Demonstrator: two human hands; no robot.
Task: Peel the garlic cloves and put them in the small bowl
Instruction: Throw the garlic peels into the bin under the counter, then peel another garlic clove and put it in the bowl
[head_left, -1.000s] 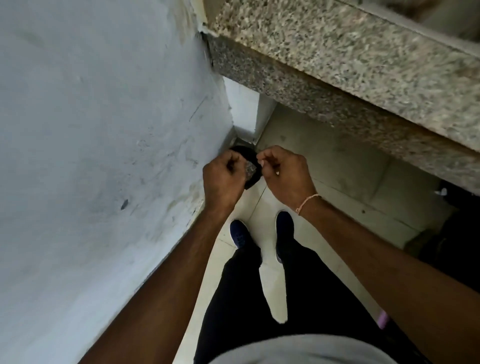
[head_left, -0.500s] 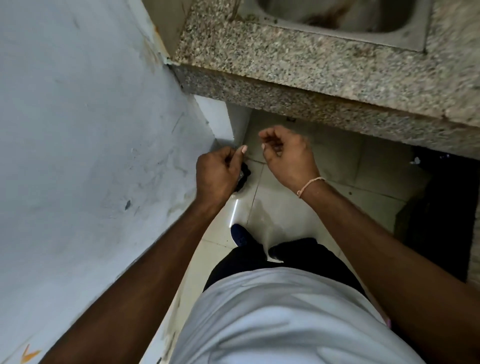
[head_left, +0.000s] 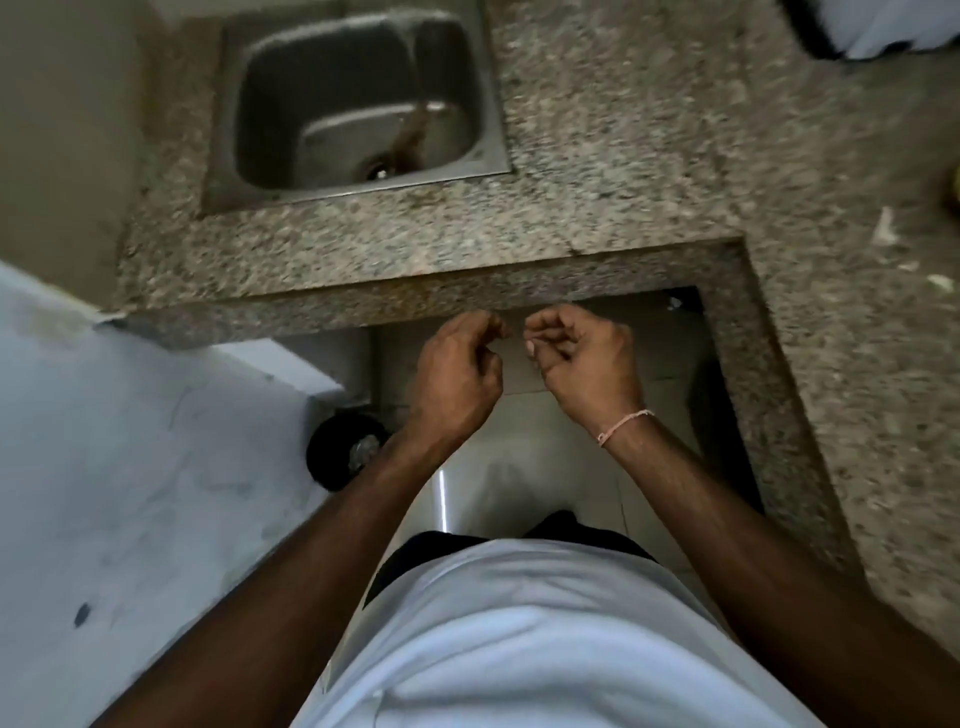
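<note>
No garlic clove and no small bowl can be seen. My left hand (head_left: 457, 374) and my right hand (head_left: 582, 364) hover side by side above the floor, just in front of the granite counter edge (head_left: 415, 296). The left hand's fingers curl in toward the thumb, and whatever may lie inside them is hidden. The right hand's fingers are loosely curled, its palm shows, and nothing is visible in it. A few pale peel scraps (head_left: 883, 228) lie on the counter to the right.
A steel sink (head_left: 358, 104) is set into the granite counter (head_left: 623, 156), which wraps round in an L on the right. A black bin (head_left: 337, 452) with scraps inside stands on the tiled floor by the grey wall (head_left: 130, 467). A white-and-black object (head_left: 883, 26) is at the top right.
My view has lifted from the bin and floor up to the sink and counter. Both hands have left the bin and risen to the counter edge, a little apart.
</note>
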